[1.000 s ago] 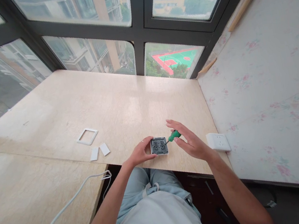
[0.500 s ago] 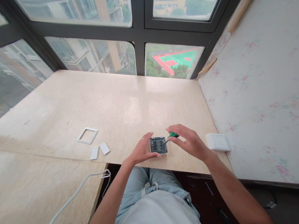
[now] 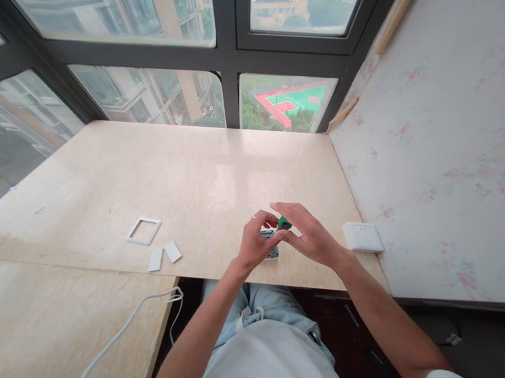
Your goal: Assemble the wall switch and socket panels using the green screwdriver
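Observation:
A grey switch module (image 3: 268, 235) lies near the front edge of the beige stone counter (image 3: 193, 179), mostly hidden under my left hand (image 3: 254, 246). That hand is curled over it, its fingertips reaching toward the green handle of a small screwdriver (image 3: 283, 223). My right hand (image 3: 311, 237) pinches the handle from the right, its outer fingers stretched above it. The two hands meet over the module, and the screwdriver's tip is hidden between them.
A white square frame (image 3: 143, 230) and two small white rocker covers (image 3: 163, 255) lie to the left. A white wall socket (image 3: 362, 236) sits on the right by the floral-papered wall (image 3: 443, 152). A white cable (image 3: 114, 342) crosses the lower left counter. Windows stand behind.
My left hand has lifted from the module's left side and closed over its top toward the screwdriver. My right hand has drawn in and left, so the hands now touch.

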A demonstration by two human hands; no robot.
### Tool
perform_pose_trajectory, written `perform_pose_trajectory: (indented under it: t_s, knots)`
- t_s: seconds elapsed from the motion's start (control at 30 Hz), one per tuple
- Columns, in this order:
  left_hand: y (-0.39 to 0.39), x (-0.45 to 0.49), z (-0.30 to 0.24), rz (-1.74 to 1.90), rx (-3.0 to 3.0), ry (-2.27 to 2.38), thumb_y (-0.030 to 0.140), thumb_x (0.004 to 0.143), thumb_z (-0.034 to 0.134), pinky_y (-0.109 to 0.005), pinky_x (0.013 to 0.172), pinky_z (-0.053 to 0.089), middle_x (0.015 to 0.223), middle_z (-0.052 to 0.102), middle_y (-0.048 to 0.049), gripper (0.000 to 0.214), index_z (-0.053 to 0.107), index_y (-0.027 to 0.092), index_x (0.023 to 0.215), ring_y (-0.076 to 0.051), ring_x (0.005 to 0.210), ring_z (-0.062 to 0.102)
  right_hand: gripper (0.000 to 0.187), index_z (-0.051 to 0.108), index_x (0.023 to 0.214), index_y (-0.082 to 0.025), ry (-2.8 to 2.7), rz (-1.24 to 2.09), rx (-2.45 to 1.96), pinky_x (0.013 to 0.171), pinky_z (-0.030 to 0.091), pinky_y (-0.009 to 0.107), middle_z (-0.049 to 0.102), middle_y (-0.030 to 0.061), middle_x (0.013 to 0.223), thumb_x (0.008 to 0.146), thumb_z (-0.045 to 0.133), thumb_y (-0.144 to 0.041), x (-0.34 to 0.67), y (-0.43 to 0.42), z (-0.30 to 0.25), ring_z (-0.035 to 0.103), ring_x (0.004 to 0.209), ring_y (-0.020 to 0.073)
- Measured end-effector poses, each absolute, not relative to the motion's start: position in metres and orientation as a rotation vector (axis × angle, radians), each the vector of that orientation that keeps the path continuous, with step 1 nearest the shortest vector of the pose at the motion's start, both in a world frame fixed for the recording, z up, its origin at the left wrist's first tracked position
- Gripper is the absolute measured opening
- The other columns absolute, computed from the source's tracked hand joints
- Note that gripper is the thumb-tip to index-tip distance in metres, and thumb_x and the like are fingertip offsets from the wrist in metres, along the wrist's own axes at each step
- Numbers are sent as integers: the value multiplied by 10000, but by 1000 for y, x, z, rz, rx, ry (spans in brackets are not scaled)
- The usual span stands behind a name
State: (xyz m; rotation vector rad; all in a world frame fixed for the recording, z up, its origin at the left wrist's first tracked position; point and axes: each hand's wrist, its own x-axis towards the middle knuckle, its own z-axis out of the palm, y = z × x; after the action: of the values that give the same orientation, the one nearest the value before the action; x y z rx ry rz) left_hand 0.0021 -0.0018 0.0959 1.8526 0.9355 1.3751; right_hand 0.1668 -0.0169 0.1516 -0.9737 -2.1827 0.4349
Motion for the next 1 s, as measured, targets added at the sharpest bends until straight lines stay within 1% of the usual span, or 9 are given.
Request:
perform_pose_trajectory:
  t_s: [0.2, 0.33, 0.4, 0.5, 0.63, 0.73, 0.87, 0.93, 1.0]
  knots:
    - [-2, -5, 100, 1294, 1901, 905, 422, 877, 660, -311, 722, 538, 879, 692, -43, 254, 607, 192, 973, -158, 765, 643, 603, 251, 1551, -331, -2127, 719, -1024, 1165, 383, 504, 396, 91, 1568, 998, 467, -437, 172, -22, 150, 380, 1446, 261]
    - [2, -14, 103, 1141, 1994, 784, 360, 935, 560, -358, 808, 547, 1011, 721, -89, 252, 623, 190, 1110, -197, 882, 667, 540, 256, 1549, -340, -2138, 811, -960, 1198, 335, 497, 299, 50, 1622, 1029, 401, -320, 177, -24, 154, 305, 1486, 235]
    - [4, -18, 106, 1056, 1994, 755, 334, 958, 496, -386, 845, 542, 1051, 721, -99, 269, 624, 192, 1149, -220, 947, 668, 517, 310, 1532, -333, -2149, 795, -932, 1193, 348, 496, 344, 52, 1602, 1027, 401, -270, 179, -25, 155, 332, 1474, 228]
    - [6, -21, 114, 956, 1941, 718, 322, 968, 458, -397, 860, 541, 1083, 706, -93, 283, 622, 202, 1164, -228, 989, 661, 454, 461, 1449, -337, -2127, 720, -937, 1137, 435, 492, 521, 56, 1481, 1007, 458, -233, 179, -24, 156, 480, 1380, 229]
    - [2, -20, 119, 953, 1859, 690, 369, 893, 616, -392, 897, 546, 1161, 656, -90, 371, 558, 214, 1225, -223, 1020, 652, 390, 575, 1341, -344, -2098, 550, -970, 1020, 530, 465, 664, 58, 1280, 969, 553, -230, 178, -21, 155, 610, 1211, 238]
    - [-1, -14, 116, 995, 1834, 776, 454, 803, 731, -394, 875, 558, 1137, 621, -85, 494, 534, 208, 1184, -221, 1000, 644, 368, 611, 1295, -331, -2121, 421, -988, 900, 564, 436, 698, 69, 1131, 934, 623, -262, 177, -20, 154, 650, 1062, 245]
    - [1, -9, 109, 1039, 1862, 863, 518, 797, 723, -397, 847, 555, 1061, 624, -63, 468, 542, 206, 1095, -211, 943, 636, 340, 632, 1262, -322, -2153, 323, -983, 820, 566, 429, 687, 74, 1019, 923, 638, -321, 174, -19, 153, 647, 956, 249]
    - [3, -12, 104, 966, 1916, 841, 523, 770, 751, -427, 909, 535, 1146, 627, -79, 553, 529, 224, 1180, -247, 1035, 628, 373, 609, 1293, -315, -2166, 334, -986, 847, 563, 446, 680, 87, 1050, 923, 634, -354, 173, -20, 153, 641, 994, 259]
    - [4, -20, 94, 835, 1996, 864, 530, 694, 813, -493, 1014, 476, 1308, 579, -119, 761, 476, 244, 1312, -320, 1209, 560, 441, 546, 1368, -308, -2169, 400, -997, 937, 544, 479, 664, 105, 1167, 937, 609, -375, 173, -22, 154, 619, 1116, 274]
